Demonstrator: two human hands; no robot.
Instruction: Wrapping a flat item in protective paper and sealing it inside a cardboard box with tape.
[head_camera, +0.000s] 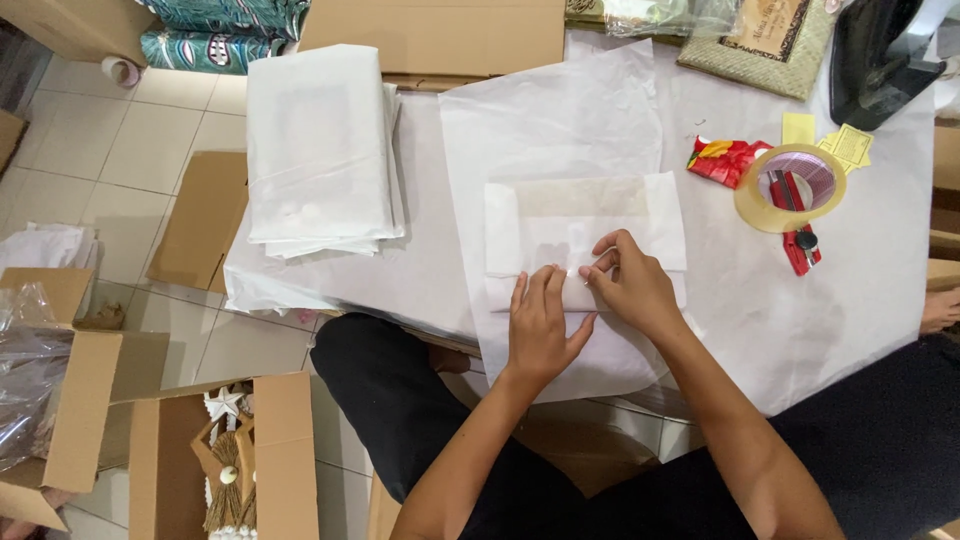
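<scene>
The left hand (540, 325) lies flat and open on the white paper-wrapped parcel (585, 235) at mid-tabletop; the right hand (630, 285) pinches its folded flap. Easing either hand could let the fold spring open. The tape roll (790, 187) sits at three o'clock.

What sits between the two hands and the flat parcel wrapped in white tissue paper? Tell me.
Nothing visible. The left hand lies flat on the flat white tissue-wrapped parcel, and the right hand presses its folded edge with its fingertips.
</scene>
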